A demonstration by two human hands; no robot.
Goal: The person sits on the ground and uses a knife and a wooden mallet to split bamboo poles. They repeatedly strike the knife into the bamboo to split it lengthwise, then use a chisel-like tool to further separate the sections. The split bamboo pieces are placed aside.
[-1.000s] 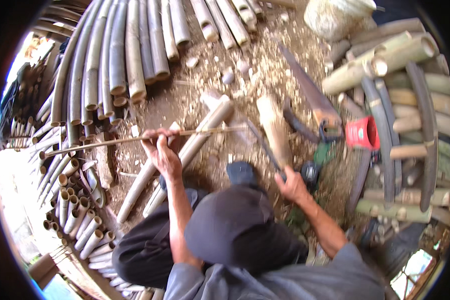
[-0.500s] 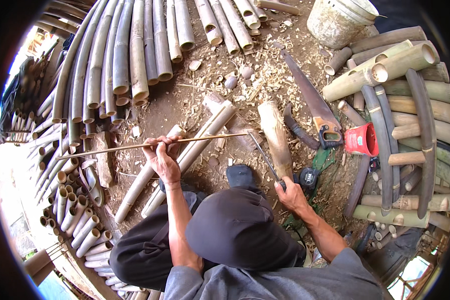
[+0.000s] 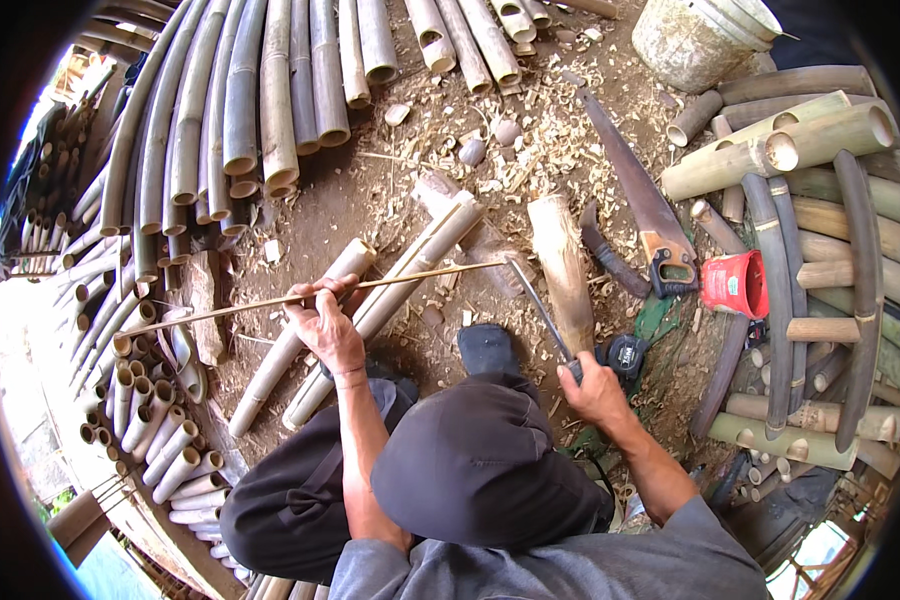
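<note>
My left hand (image 3: 328, 328) is closed around a long thin bamboo strip (image 3: 420, 275), which slants across in front of me with its right end a little higher. In my right hand (image 3: 597, 390) is a narrow-bladed knife (image 3: 542, 318), gripped by its dark handle. The blade points up and to the left, its tip at the right end of the strip. Whether blade and strip touch I cannot tell. Below the strip lie a split bamboo length (image 3: 390, 300) and a whole bamboo tube (image 3: 295, 345). Right of the blade is a pale, shaved log (image 3: 560, 270).
A handsaw (image 3: 635, 180), a curved dark piece (image 3: 610, 255), a red cup (image 3: 735, 283) and a black tape measure (image 3: 623, 355) lie to the right. Bamboo tubes (image 3: 275, 100) fill the far left; more bamboo (image 3: 825, 265) is stacked right. A dirty white bucket (image 3: 700, 45) stands behind.
The view has shifted slightly, moving the scene a little. The strip's left end has dipped and it slants a bit more. Both hands keep their holds, the knife tip still at the strip's end.
</note>
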